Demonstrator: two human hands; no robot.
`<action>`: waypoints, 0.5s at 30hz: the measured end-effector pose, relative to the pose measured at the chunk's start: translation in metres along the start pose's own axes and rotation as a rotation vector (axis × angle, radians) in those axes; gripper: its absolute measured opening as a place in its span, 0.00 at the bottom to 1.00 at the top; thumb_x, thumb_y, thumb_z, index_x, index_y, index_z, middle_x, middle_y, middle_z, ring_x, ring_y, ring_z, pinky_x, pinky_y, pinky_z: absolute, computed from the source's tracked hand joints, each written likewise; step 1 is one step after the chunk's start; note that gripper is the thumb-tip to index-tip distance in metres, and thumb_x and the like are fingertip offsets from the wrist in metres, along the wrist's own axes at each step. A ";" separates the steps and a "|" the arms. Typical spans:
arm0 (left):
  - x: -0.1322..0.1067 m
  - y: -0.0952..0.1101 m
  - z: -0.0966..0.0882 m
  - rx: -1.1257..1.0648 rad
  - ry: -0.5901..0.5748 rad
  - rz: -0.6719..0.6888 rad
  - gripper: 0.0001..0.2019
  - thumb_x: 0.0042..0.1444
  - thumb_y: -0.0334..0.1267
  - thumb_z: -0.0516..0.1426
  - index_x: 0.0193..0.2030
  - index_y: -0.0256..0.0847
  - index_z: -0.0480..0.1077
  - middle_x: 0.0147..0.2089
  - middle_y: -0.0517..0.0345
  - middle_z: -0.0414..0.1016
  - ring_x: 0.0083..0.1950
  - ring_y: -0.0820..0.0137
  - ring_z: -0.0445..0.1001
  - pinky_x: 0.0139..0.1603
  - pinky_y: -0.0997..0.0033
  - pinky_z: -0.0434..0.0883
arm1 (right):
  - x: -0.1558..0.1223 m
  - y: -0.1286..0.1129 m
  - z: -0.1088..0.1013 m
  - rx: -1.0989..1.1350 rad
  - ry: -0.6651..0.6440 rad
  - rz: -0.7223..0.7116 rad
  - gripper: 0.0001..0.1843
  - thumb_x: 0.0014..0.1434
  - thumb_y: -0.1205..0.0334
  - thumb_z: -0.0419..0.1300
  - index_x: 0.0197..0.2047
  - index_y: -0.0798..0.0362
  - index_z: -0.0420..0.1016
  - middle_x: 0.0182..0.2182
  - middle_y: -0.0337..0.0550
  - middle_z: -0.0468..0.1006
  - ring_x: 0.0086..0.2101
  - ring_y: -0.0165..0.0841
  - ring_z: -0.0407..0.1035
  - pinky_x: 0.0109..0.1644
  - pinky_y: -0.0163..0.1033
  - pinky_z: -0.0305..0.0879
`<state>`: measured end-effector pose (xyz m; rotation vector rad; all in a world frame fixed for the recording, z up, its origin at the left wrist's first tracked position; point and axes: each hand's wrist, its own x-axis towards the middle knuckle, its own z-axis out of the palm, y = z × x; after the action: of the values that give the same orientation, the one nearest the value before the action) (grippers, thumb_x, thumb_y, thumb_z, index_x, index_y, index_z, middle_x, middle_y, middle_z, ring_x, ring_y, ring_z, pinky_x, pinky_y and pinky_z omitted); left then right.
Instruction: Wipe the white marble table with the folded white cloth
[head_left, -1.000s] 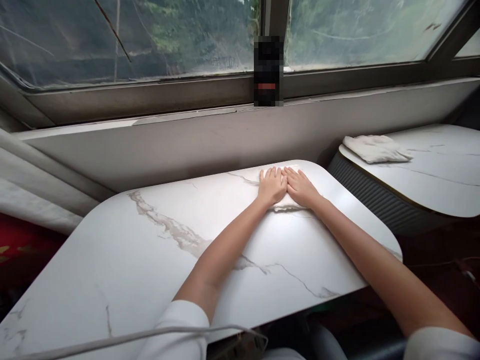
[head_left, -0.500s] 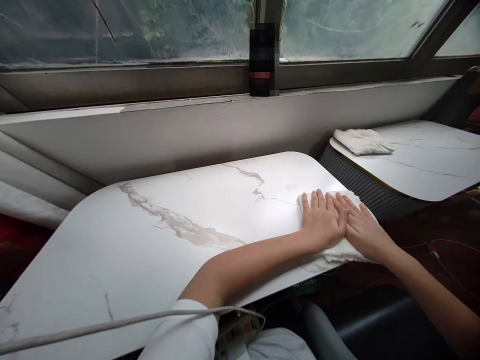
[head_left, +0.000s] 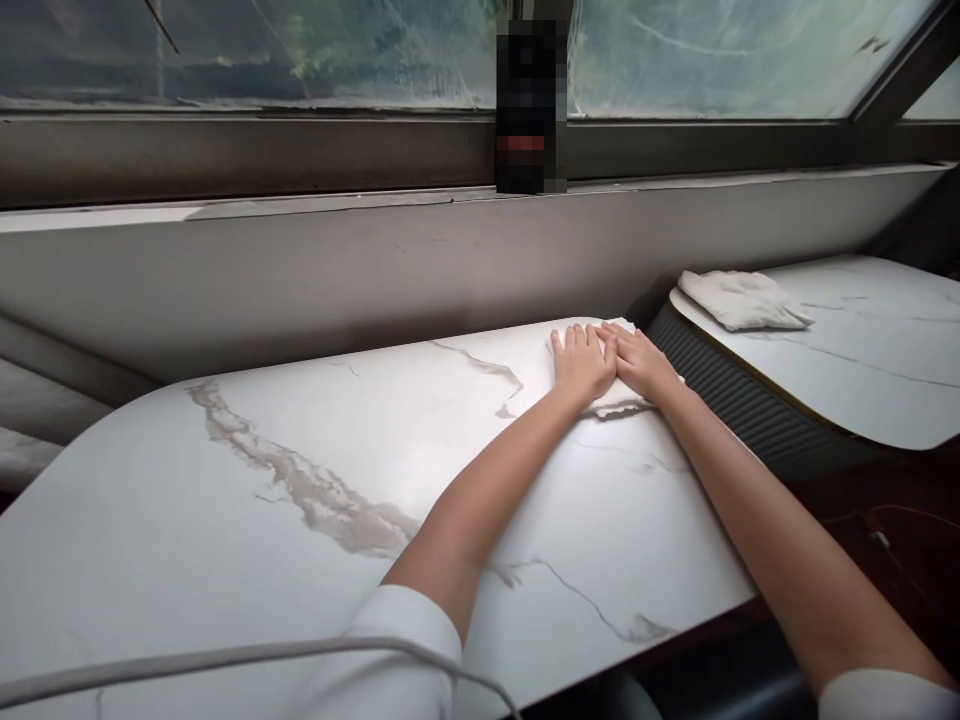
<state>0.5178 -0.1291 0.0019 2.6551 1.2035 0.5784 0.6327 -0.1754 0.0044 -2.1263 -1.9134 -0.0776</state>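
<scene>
A folded white cloth (head_left: 619, 402) lies at the far right corner of a white marble-patterned table (head_left: 405, 420). My left hand (head_left: 585, 366) rests flat on it, fingers stretched toward the wall. Beside it, my right hand (head_left: 643, 366) also presses flat on the cloth, its fingers angled left so that the two hands touch at the thumbs. Both palms cover much of the cloth, and only its edges show around them. Neither hand is closed around anything.
A second marble-patterned table (head_left: 885, 330) with a ribbed dark side stands to the right, bearing another folded white cloth (head_left: 742, 300). A pixelated dark object (head_left: 521, 110) stands on the window ledge. A grey cable (head_left: 247, 652) crosses the lower left, over my left sleeve.
Both hands and the cloth under them have slid away from me and somewhat left, from the near right edge to the far corner. My arms are more stretched out, and the view has shifted slightly.
</scene>
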 end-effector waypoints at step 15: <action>0.007 0.003 0.004 0.009 -0.014 0.078 0.31 0.67 0.48 0.31 0.65 0.29 0.56 0.66 0.42 0.57 0.68 0.61 0.51 0.67 0.53 0.44 | -0.010 0.012 0.002 -0.075 -0.011 -0.007 0.29 0.65 0.59 0.36 0.66 0.58 0.55 0.64 0.50 0.56 0.64 0.35 0.47 0.66 0.50 0.42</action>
<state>0.5253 -0.1257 0.0009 2.7192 1.1064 0.5667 0.6428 -0.1853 -0.0014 -2.1718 -1.9538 -0.1413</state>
